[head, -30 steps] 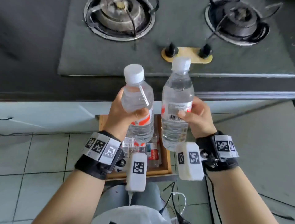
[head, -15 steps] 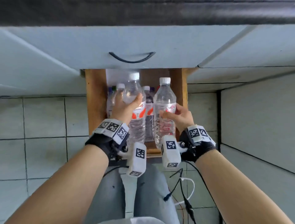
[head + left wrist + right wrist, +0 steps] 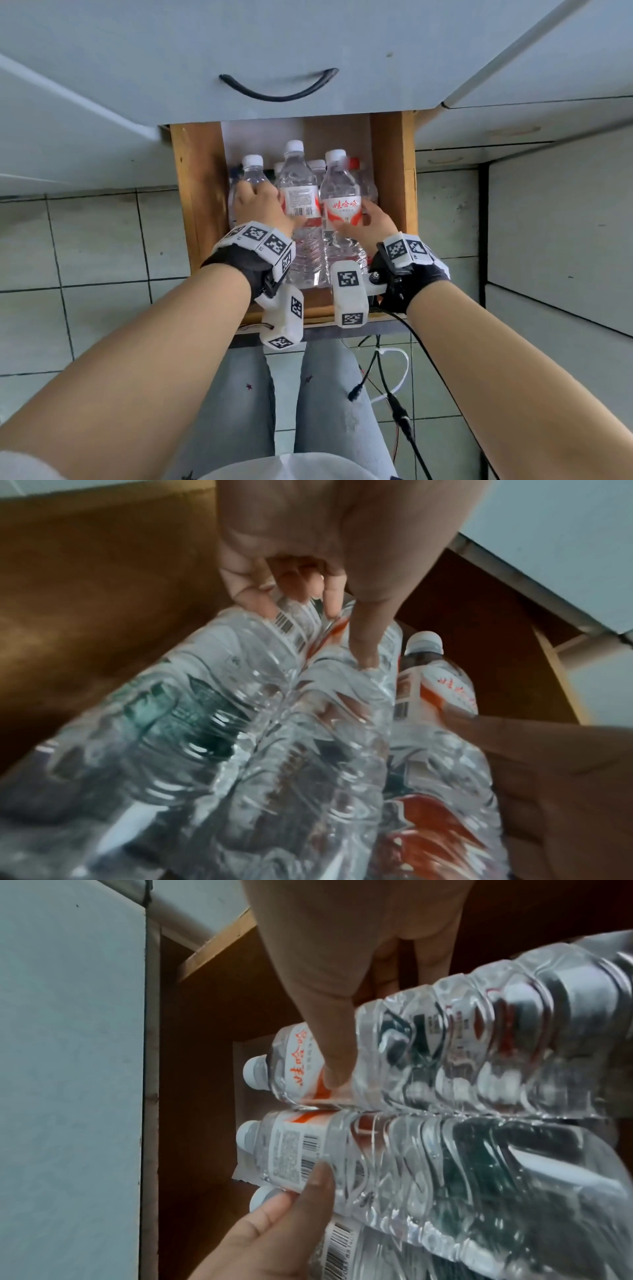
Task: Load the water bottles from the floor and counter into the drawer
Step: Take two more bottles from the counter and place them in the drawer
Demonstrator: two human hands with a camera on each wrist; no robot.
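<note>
Left hand [image 3: 262, 205] grips the clear plastic water bottle with barcode label [image 3: 299, 202]. Right hand [image 3: 371, 222] grips the clear plastic water bottle with red-lettered label [image 3: 342, 205]. Both bottles touch side by side inside the open wooden drawer [image 3: 394, 178], above further capped bottles [image 3: 253, 171] that they partly hide. Wrist cameras cover the held bottles' bases. The pale blue cabinet front with black handle [image 3: 279, 89] hides the drawer's rear.
</note>
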